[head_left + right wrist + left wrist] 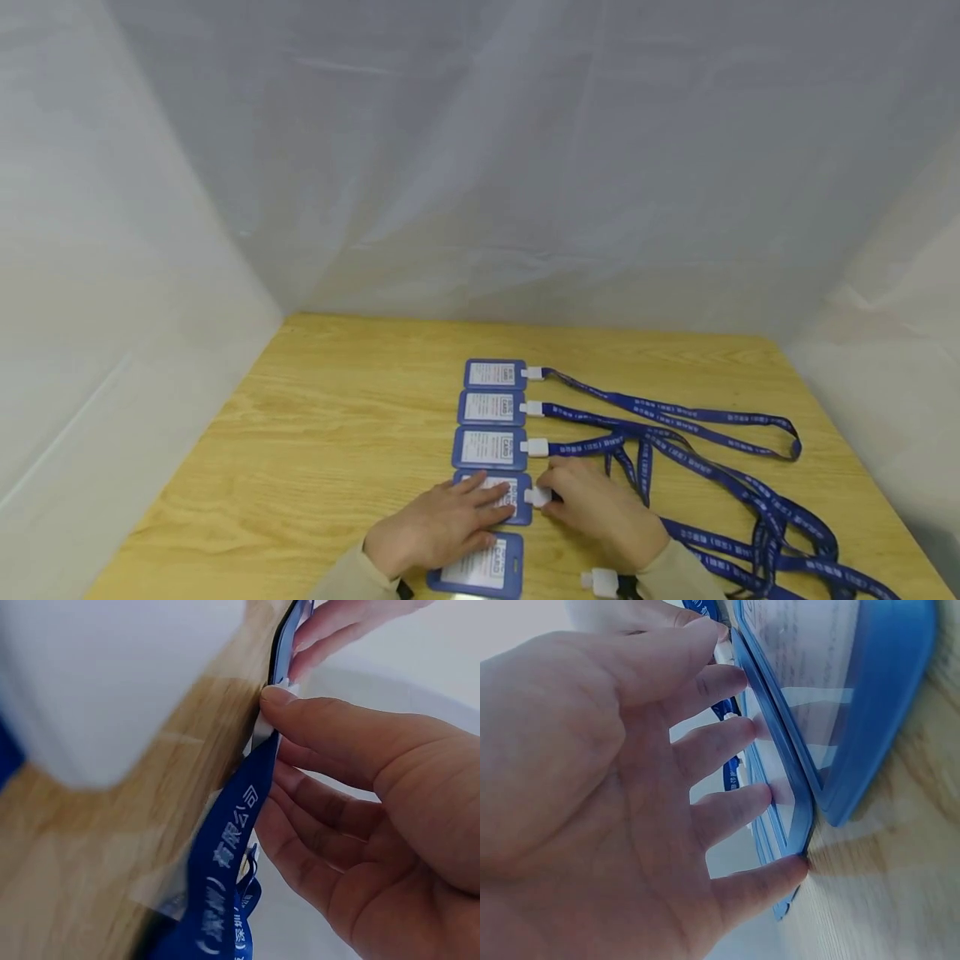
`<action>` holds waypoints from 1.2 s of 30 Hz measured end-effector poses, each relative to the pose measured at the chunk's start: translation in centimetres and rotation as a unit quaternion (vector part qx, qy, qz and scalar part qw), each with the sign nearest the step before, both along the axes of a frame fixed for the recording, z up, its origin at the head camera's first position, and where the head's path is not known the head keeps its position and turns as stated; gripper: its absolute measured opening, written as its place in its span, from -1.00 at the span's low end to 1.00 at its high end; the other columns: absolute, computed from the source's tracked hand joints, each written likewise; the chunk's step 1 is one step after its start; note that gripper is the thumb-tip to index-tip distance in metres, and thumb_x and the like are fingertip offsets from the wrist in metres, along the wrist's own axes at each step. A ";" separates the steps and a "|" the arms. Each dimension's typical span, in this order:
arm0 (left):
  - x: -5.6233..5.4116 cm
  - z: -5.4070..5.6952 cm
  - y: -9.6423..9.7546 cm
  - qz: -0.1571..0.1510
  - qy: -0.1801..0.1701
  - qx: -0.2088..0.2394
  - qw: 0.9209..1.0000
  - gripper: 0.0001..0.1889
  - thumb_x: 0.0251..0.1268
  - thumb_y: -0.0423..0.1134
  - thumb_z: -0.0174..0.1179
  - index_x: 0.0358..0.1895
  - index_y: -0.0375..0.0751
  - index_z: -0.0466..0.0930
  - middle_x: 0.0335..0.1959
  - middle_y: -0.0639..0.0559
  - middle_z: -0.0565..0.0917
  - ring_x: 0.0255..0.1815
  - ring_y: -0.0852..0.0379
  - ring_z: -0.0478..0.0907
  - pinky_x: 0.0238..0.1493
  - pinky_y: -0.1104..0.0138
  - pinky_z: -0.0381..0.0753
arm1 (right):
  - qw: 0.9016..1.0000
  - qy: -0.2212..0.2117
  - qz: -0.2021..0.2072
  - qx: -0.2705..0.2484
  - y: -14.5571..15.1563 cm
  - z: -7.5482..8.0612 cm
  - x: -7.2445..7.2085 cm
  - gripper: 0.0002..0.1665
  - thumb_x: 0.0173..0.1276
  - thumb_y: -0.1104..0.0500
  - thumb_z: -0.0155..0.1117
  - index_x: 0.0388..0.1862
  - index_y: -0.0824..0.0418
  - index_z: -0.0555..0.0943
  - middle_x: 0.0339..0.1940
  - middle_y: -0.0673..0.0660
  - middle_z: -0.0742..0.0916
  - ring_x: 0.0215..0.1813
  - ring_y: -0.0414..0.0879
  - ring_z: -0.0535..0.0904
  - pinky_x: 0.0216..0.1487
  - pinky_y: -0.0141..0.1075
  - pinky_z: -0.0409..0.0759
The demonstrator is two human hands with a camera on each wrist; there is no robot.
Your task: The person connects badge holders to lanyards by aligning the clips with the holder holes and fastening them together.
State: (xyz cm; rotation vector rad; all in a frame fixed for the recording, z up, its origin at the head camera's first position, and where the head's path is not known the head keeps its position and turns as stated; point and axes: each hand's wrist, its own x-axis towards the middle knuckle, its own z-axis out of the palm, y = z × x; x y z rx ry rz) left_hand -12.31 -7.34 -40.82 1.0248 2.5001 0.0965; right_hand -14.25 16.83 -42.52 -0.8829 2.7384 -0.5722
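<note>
Blue-framed badge holders lie in a column on the table. My left hand [442, 525] rests with spread, straight fingers on the fourth badge holder [523, 515] from the back. At that holder's right end, my right hand [596, 504] pinches the white clip [537, 497] of a blue lanyard [225, 851]. The clip meets the holder's edge; whether it is fastened cannot be made out. The front badge holder [513, 575] has no clip at its slot and lies partly under the left hand. Another white clip [602, 581] lies near my right wrist.
Three holders farther back, such as the rearmost badge holder [468, 375], have white clips and lanyards attached. Several blue lanyards [750, 492] spread and overlap across the right side of the wooden table [315, 433]. Pale sheeting [525, 167] hangs behind and at both sides.
</note>
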 end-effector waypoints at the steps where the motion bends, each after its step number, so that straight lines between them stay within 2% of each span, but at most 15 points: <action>1: 0.0 0.0 0.0 -0.002 0.002 -0.001 1.000 -0.50 0.58 0.13 -0.06 0.51 0.32 0.31 0.59 0.24 0.22 0.62 -0.05 0.14 0.46 -0.12 0.36 | 1.000 -0.001 0.000 -0.002 0.1 0.0 0.0 -0.76 0.29 0.20 0.48 -0.09 0.24 0.77 -0.15 0.08 0.75 -0.11 -0.08 0.68 -0.04 -0.18 0.72; 4: 0.0 0.0 0.0 -0.003 0.006 -0.001 1.000 -0.49 0.57 0.14 -0.05 0.51 0.32 0.31 0.59 0.24 0.22 0.62 -0.06 0.14 0.46 -0.11 0.37 | 1.000 -0.009 -0.005 -0.007 0.2 0.0 0.1 -0.72 0.30 0.20 0.46 -0.01 0.19 0.76 -0.11 0.06 0.77 -0.10 -0.12 0.68 -0.04 -0.20 0.72; 7: 0.1 0.0 0.0 -0.001 0.006 -0.002 1.000 -0.49 0.56 0.14 -0.03 0.51 0.32 0.31 0.60 0.23 0.21 0.62 -0.06 0.13 0.47 -0.11 0.36 | 1.000 -0.021 -0.009 -0.020 0.4 0.1 0.1 -0.70 0.32 0.20 0.43 0.04 0.11 0.77 -0.14 0.02 0.77 -0.19 -0.22 0.64 -0.15 -0.32 0.68; 10: 0.0 0.1 0.0 0.000 0.008 -0.003 1.000 -0.48 0.55 0.14 -0.01 0.51 0.31 0.32 0.60 0.23 0.22 0.62 -0.07 0.14 0.47 -0.11 0.36 | 0.999 -0.023 -0.012 -0.029 0.6 0.2 0.1 -0.74 0.32 0.21 0.43 -0.02 0.09 0.80 -0.25 -0.02 0.75 -0.32 -0.33 0.53 -0.32 -0.45 0.56; 14: 0.1 0.2 0.0 0.001 0.010 -0.005 1.000 -0.48 0.54 0.15 0.00 0.50 0.30 0.33 0.59 0.23 0.23 0.62 -0.07 0.14 0.46 -0.11 0.37 | 1.000 -0.014 -0.006 -0.027 0.7 0.2 0.1 -0.77 0.30 0.23 0.44 -0.06 0.10 0.81 -0.29 -0.01 0.75 -0.37 -0.37 0.49 -0.39 -0.50 0.50; 22: 0.0 0.1 0.0 0.002 0.008 -0.001 1.000 -0.48 0.54 0.14 0.01 0.50 0.30 0.34 0.59 0.22 0.23 0.61 -0.07 0.15 0.47 -0.10 0.37 | 0.999 0.013 0.018 -0.028 0.6 -0.3 0.0 -0.77 0.26 0.26 0.48 -0.09 0.11 0.82 -0.31 -0.01 0.73 -0.33 -0.31 0.60 -0.36 -0.50 0.57; 27: -0.2 -0.1 -0.1 0.001 0.003 0.009 1.000 -0.48 0.55 0.12 -0.01 0.51 0.27 0.32 0.60 0.19 0.22 0.62 -0.10 0.12 0.49 -0.13 0.31 | 0.999 0.004 0.018 -0.026 0.6 -0.3 -0.2 -0.78 0.33 0.24 0.42 -0.06 0.07 0.81 -0.30 -0.06 0.72 -0.31 -0.33 0.58 -0.34 -0.49 0.57; 34: -0.3 -0.3 -0.2 0.014 -0.036 0.033 0.999 -0.49 0.57 0.06 0.01 0.51 0.21 0.33 0.60 0.15 0.21 0.64 -0.13 0.04 0.53 -0.19 0.20 | 0.999 -0.014 0.030 -0.030 0.5 -0.5 -0.2 -0.76 0.39 0.23 0.35 -0.01 0.05 0.79 -0.24 -0.05 0.72 -0.29 -0.37 0.55 -0.31 -0.48 0.58; 36: -0.3 -0.4 -0.1 0.015 -0.034 0.035 0.999 -0.49 0.57 0.05 0.01 0.51 0.21 0.33 0.60 0.14 0.21 0.64 -0.14 0.04 0.52 -0.21 0.20 | 0.999 -0.013 0.026 -0.029 0.5 -0.6 -0.2 -0.76 0.40 0.22 0.35 0.00 0.05 0.79 -0.25 -0.06 0.71 -0.29 -0.37 0.54 -0.31 -0.48 0.58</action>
